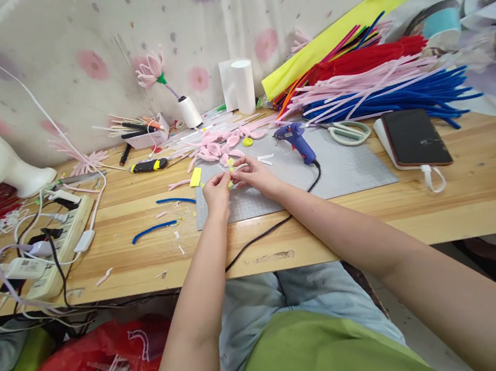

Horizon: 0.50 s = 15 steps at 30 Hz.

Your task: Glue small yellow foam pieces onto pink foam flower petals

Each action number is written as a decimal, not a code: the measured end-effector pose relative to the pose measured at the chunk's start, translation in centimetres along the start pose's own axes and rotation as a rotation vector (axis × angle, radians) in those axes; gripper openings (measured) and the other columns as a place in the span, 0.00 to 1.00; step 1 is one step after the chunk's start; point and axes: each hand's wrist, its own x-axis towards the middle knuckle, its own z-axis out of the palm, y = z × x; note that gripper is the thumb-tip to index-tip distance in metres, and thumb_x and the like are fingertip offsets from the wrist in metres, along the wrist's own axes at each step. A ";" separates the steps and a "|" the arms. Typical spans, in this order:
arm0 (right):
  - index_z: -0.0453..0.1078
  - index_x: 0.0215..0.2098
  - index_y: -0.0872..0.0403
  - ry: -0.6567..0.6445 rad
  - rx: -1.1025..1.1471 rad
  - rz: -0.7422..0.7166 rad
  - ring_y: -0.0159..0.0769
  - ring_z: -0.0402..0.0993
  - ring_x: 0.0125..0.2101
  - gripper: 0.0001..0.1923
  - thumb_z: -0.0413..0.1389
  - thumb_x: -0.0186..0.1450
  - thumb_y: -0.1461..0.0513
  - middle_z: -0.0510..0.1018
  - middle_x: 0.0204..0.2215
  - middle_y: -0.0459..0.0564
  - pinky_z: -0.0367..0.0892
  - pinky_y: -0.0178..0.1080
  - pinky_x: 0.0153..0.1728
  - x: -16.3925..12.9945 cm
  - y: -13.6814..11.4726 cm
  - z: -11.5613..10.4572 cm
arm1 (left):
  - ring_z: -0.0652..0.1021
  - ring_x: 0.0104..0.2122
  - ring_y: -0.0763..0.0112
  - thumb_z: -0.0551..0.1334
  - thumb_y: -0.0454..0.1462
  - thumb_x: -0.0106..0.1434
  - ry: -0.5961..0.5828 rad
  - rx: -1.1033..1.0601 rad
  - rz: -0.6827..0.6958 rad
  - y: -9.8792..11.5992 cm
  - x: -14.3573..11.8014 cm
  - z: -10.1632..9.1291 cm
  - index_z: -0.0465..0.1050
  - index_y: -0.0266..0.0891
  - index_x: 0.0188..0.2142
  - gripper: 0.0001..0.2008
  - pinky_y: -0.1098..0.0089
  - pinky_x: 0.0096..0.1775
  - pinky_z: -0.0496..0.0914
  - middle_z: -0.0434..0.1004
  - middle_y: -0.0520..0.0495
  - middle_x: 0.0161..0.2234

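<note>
My left hand [217, 193] and my right hand [255, 178] meet over the left part of a grey cutting mat [351, 170]. Fingertips of both are pinched on a small yellow piece [231, 163], mostly covered by the fingers; its exact kind is too small to tell. Just beyond them lie pink pipe-cleaner petals [215, 148] and a small yellow coil [247, 142]. A yellow paper slip [195, 177] rests left of my left hand. To the right of my right hand, a blue glue gun [296, 142] lies on the mat.
Scissors [350, 133], a phone [416, 138] on a stand and bundles of blue pipe cleaners [386, 98] are at the right. A box cutter [148, 165] and a power strip [69, 242] lie left. Behind stands a pink flower [151, 70] in a thread spool [189, 112]. A black cord [257, 237] crosses the front.
</note>
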 end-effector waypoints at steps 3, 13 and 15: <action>0.59 0.36 0.52 0.031 0.051 0.012 0.28 0.72 0.26 0.21 0.63 0.49 0.60 0.74 0.23 0.41 0.69 0.35 0.31 -0.2 -0.1 0.2 | 0.57 0.16 0.85 0.66 0.37 0.46 -0.012 -0.017 -0.018 0.2 -0.2 0.0 0.73 0.33 0.24 0.07 0.77 0.19 0.50 0.63 0.57 0.16; 0.58 0.35 0.52 0.072 0.071 0.034 0.26 0.71 0.23 0.17 0.60 0.50 0.64 0.72 0.20 0.38 0.67 0.33 0.28 -0.2 -0.4 0.3 | 0.58 0.15 0.84 0.67 0.39 0.45 -0.084 -0.071 -0.028 0.6 -0.3 -0.3 0.70 0.34 0.20 0.10 0.77 0.17 0.49 0.60 0.57 0.15; 0.58 0.35 0.52 0.054 0.065 0.031 0.26 0.70 0.23 0.18 0.61 0.50 0.63 0.72 0.20 0.37 0.68 0.33 0.28 -0.2 -0.3 0.3 | 0.57 0.14 0.85 0.68 0.39 0.44 -0.085 -0.064 -0.029 0.6 -0.3 -0.3 0.71 0.34 0.21 0.10 0.77 0.17 0.49 0.59 0.58 0.14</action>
